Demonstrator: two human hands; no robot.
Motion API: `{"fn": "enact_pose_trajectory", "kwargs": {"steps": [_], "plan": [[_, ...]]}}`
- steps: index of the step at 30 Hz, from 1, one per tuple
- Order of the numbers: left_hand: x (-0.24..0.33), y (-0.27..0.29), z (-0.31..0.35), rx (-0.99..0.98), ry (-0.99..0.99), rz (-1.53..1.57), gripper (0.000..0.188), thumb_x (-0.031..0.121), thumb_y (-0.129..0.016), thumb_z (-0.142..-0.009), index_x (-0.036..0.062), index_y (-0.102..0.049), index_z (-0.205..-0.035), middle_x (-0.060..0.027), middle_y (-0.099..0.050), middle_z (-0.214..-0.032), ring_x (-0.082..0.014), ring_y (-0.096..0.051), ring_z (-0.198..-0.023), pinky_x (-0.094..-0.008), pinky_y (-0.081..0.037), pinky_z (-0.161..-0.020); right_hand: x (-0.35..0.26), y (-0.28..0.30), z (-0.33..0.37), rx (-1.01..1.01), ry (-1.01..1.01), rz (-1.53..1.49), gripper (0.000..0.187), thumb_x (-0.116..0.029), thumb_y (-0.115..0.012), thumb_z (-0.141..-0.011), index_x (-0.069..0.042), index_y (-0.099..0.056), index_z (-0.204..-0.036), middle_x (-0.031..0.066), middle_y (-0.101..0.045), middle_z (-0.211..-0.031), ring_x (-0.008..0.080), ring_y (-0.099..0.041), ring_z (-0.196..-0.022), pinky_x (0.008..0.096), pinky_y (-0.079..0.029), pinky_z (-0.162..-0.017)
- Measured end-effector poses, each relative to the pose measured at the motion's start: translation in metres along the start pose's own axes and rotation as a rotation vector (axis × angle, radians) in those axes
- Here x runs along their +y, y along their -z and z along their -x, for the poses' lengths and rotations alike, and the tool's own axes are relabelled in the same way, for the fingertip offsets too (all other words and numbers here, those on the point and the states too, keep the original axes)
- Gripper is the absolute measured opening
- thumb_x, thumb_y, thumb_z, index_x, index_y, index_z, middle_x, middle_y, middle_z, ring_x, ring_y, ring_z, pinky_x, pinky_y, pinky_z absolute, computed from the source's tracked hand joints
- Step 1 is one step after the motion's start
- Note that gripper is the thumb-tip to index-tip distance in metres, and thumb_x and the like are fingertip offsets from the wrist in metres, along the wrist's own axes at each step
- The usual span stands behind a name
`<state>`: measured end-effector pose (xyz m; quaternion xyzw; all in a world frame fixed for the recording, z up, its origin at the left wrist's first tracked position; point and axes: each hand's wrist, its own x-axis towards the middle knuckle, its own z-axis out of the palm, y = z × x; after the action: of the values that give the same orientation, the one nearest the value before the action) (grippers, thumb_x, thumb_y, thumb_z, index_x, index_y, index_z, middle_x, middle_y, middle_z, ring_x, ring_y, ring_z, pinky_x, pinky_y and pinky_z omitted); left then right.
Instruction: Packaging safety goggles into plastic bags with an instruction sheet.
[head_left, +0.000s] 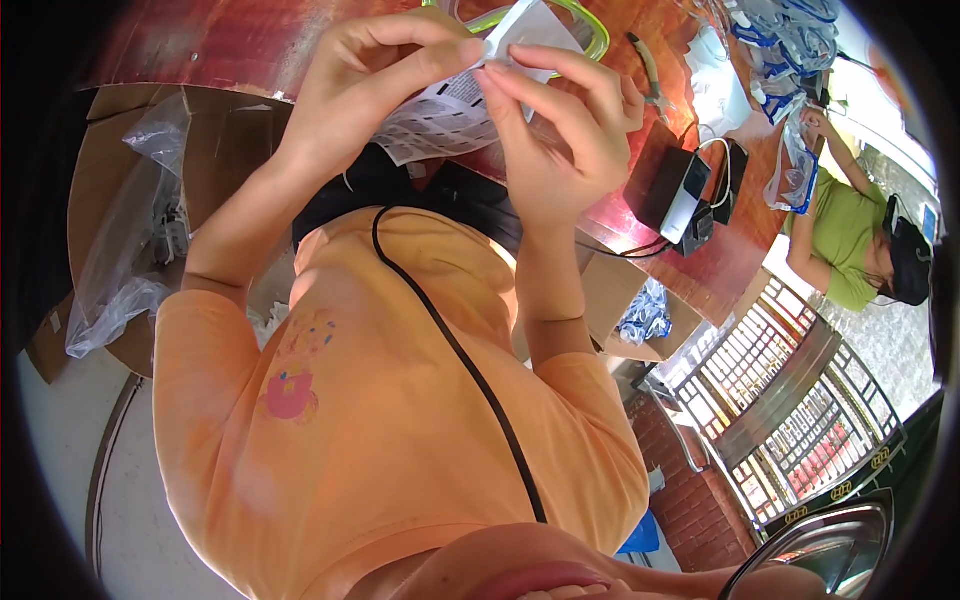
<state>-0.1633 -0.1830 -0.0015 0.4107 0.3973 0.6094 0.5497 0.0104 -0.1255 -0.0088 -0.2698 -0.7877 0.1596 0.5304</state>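
My left hand [385, 80] and my right hand [565, 125] meet over the table. Thumbs and fingertips are pinched close together on a white printed paper [440, 120], which hangs below them with rows of dark print. A plain white flap [540, 38] stands up behind the fingertips; whether it belongs to the same sheet I cannot tell. Just beyond my hands lies a clear thing with a bright green rim [597, 35], partly hidden by the paper and cut off by the view's edge.
On the red table [215, 45], to the right, are pliers [650, 75], dark boxes with cables [670, 180] and blue-edged clear plastic pieces [785, 40]. A person in green [845, 235] handles similar pieces. Cardboard boxes [110, 220] stand below, one with a clear bag [120, 270].
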Motion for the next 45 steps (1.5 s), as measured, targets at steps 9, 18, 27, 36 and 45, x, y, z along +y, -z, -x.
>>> {"fn": "enact_pose_trajectory", "kwargs": {"steps": [9,18,27,36,45], "plan": [[-0.008,0.007,0.014,0.076,0.016,-0.241,0.013,0.004,-0.064,-0.091,0.0011,-0.072,-0.102,-0.0019,-0.071,-0.093,-0.0069,-0.063,-0.081,-0.0213,-0.050,-0.071,-0.006,0.012,-0.009,-0.200,-0.147,-0.163,0.017,-0.005,-0.082,-0.072,-0.007,-0.071,-0.085,0.0041,-0.067,-0.096,0.0164,-0.060,-0.087,0.0303,-0.043,-0.079],[-0.040,0.020,-0.001,0.039,0.397,0.115,0.019,0.013,-0.062,-0.095,-0.0009,-0.069,-0.105,-0.0092,-0.067,-0.089,-0.0109,-0.059,-0.083,-0.0252,-0.046,-0.071,0.004,0.010,0.019,-0.138,0.154,0.072,0.017,-0.006,-0.077,-0.076,-0.013,-0.067,-0.088,-0.0007,-0.069,-0.097,0.0156,-0.061,-0.085,0.0303,-0.033,-0.084],[-0.072,0.004,0.005,0.021,0.190,-0.323,0.018,0.019,-0.056,-0.099,0.0015,-0.061,-0.098,0.0026,-0.062,-0.084,-0.0028,-0.053,-0.080,-0.0211,-0.043,-0.071,0.022,0.021,0.057,0.183,-0.143,-0.411,0.026,0.008,-0.073,-0.079,-0.005,-0.055,-0.093,0.0129,-0.068,-0.089,0.0177,-0.064,-0.077,0.0278,-0.051,-0.067],[-0.092,-0.025,0.012,-0.048,0.035,-0.717,0.017,0.015,-0.061,-0.093,-0.0012,-0.058,-0.089,-0.0104,-0.063,-0.075,-0.0189,-0.062,-0.070,-0.0324,-0.049,-0.066,0.117,0.019,0.045,0.325,-0.578,-0.414,0.033,0.005,-0.071,-0.085,-0.002,-0.049,-0.109,0.0051,-0.064,-0.090,0.0096,-0.061,-0.080,0.0191,-0.047,-0.075],[-0.092,-0.035,0.013,-0.038,-0.096,-1.019,0.015,0.017,-0.065,-0.088,0.0030,-0.060,-0.085,-0.0132,-0.067,-0.078,-0.0355,-0.065,-0.072,-0.0425,-0.050,-0.062,0.127,0.016,0.057,0.300,-0.506,-0.411,0.044,0.004,-0.075,-0.081,-0.001,-0.044,-0.112,0.0140,-0.070,-0.092,0.0137,-0.067,-0.081,0.0223,-0.052,-0.074]]}}
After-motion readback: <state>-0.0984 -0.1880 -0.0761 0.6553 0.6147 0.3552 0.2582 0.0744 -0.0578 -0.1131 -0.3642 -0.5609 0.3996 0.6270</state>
